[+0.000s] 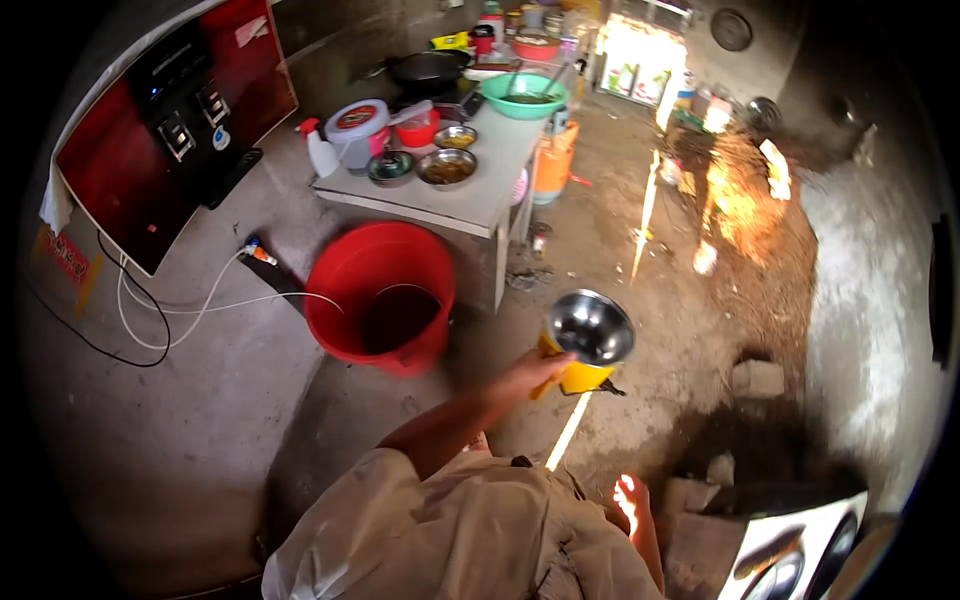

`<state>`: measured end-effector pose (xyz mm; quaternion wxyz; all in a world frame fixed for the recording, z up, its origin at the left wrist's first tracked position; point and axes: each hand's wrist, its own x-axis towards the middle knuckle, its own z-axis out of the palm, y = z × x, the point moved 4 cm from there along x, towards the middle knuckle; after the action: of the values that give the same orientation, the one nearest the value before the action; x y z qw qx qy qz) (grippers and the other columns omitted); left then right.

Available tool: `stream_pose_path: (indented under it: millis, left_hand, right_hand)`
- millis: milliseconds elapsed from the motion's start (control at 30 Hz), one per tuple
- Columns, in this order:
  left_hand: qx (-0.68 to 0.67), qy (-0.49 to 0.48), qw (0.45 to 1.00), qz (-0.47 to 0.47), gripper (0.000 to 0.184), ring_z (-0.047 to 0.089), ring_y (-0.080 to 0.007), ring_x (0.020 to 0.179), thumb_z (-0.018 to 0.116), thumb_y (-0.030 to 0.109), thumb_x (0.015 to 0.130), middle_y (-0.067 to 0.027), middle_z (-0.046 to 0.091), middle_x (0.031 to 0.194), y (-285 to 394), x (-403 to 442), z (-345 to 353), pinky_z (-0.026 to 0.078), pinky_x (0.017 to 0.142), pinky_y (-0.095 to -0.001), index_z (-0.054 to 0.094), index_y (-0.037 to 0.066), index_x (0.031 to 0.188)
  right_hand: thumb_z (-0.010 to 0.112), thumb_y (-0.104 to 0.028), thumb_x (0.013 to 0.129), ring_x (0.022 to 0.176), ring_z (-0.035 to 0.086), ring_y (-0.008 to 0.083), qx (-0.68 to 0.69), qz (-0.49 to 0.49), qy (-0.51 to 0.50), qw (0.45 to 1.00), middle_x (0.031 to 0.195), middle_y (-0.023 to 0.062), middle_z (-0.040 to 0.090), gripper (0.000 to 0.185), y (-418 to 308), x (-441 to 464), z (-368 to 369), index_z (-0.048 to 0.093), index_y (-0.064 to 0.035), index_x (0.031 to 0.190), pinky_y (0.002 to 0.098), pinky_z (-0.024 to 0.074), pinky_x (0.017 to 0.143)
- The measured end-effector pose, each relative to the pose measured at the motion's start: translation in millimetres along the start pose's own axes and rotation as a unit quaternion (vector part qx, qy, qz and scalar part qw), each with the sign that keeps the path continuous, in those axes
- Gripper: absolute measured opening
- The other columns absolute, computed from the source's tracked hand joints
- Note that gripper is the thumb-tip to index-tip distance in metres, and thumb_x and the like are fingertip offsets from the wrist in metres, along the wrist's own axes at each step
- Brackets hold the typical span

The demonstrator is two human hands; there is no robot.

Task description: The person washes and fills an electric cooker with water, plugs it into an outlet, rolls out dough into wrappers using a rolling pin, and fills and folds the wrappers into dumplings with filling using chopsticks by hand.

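My left hand (pixel 535 376) is closed around the side of a yellow mug (pixel 588 376) with a shiny steel inside. The mug is held up in front of my body, above the floor, its mouth facing up toward me. No contents show in it. Low beside my body hangs my right hand (pixel 630 500), partly washed out by sunlight. Its fingers look loosely apart, with nothing visible in them. To the left of the mug stands a big red tub (pixel 428 338), dark inside, with a thin white hose (pixel 290 296) running into it.
A table (pixel 420 203) carries a green basin (pixel 520 100), steel bowls (pixel 447 168), a lidded bucket (pixel 357 130) and a black wok (pixel 428 68). On the left wall hangs a red panel with a dispenser (pixel 185 110). A stove (pixel 790 560) is at lower right; brushwood (pixel 750 220) lies beyond.
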<state>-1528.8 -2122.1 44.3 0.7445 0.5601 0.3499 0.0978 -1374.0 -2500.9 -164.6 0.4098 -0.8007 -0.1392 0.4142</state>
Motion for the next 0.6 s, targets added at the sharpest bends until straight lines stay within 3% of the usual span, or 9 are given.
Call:
stream_pose_path:
  millis: [33,100,133,167,267,333,467,600]
  left_hand:
    - [-0.025,0.014,0.999,0.034,0.040,0.051,-0.0098,0.061,0.059,0.049,0.081,0.0000,0.056,0.069,9,-1,-36,0.040,0.058,-0.0243,0.059,0.009,0.082]
    - [-0.047,0.086,0.995,-0.007,0.039,0.051,-0.0094,0.061,0.058,0.049,0.082,0.0005,0.055,0.068,24,-9,-104,0.040,0.059,-0.0232,0.058,0.010,0.080]
    - [-0.064,0.104,0.992,0.034,0.036,0.051,-0.0086,0.062,0.058,0.047,0.083,0.0006,0.055,0.068,28,-10,-137,0.040,0.060,-0.0225,0.058,0.010,0.081]
    - [-0.058,0.178,0.982,0.003,0.036,0.051,-0.0079,0.062,0.060,0.044,0.082,0.0004,0.055,0.068,31,-14,-167,0.040,0.061,-0.0216,0.059,0.009,0.083]
    - [-0.174,0.272,0.946,0.018,0.033,0.053,-0.0085,0.062,0.061,0.039,0.083,-0.0003,0.055,0.068,45,-27,-239,0.041,0.060,-0.0206,0.058,0.006,0.084]
    - [-0.200,0.320,0.919,0.111,0.027,0.051,-0.0094,0.061,0.061,0.034,0.083,0.0001,0.054,0.066,65,-35,-274,0.039,0.059,-0.0226,0.057,0.007,0.078]
    - [-0.263,0.398,0.860,0.182,0.012,0.050,-0.0113,0.061,0.059,0.017,0.083,-0.0010,0.054,0.068,70,-24,-350,0.038,0.060,-0.0232,0.057,0.005,0.082]
    - [-0.255,0.506,0.790,0.234,0.012,0.050,-0.0111,0.061,0.056,0.016,0.083,-0.0009,0.054,0.068,91,-2,-391,0.037,0.059,-0.0243,0.056,0.005,0.079]
  right_hand:
    - [0.061,-0.027,0.082,0.069,0.064,0.0221,-0.049,-0.011,-0.024,0.998,0.092,0.0175,0.063,0.043,-25,27,13,0.053,0.0022,0.113,0.0322,0.0521,0.061]
    - [0.060,-0.029,0.082,0.070,0.064,0.0223,-0.131,-0.063,-0.074,0.987,0.093,0.0178,0.063,0.043,-96,84,51,0.054,-0.0003,0.113,0.0326,0.0510,0.064]
    - [0.060,-0.030,0.082,0.071,0.064,0.0224,-0.165,-0.098,-0.103,0.976,0.093,0.0174,0.064,0.042,-124,113,72,0.054,-0.0023,0.113,0.0326,0.0504,0.066]
    - [0.060,-0.030,0.082,0.073,0.064,0.0223,-0.211,-0.124,-0.125,0.962,0.092,0.0164,0.064,0.041,-164,130,93,0.055,-0.0044,0.113,0.0325,0.0501,0.067]
    - [0.061,-0.032,0.081,0.078,0.063,0.0231,-0.314,-0.197,-0.174,0.912,0.090,0.0128,0.065,0.041,-328,137,166,0.055,-0.0088,0.114,0.0330,0.0494,0.070]
    - [0.060,-0.030,0.082,0.081,0.063,0.0216,-0.267,-0.235,-0.267,0.896,0.090,0.0135,0.065,0.040,-372,186,210,0.054,-0.0072,0.115,0.0318,0.0491,0.070]
    - [0.058,-0.021,0.086,0.084,0.058,0.0138,-0.257,-0.316,-0.382,0.830,0.095,0.0080,0.063,0.038,-506,225,285,0.052,-0.0039,0.119,0.0273,0.0463,0.076]
    - [0.058,-0.019,0.086,0.089,0.055,0.0114,-0.312,-0.392,-0.508,0.700,0.094,0.0054,0.061,0.036,-653,252,348,0.052,-0.0018,0.117,0.0270,0.0447,0.079]
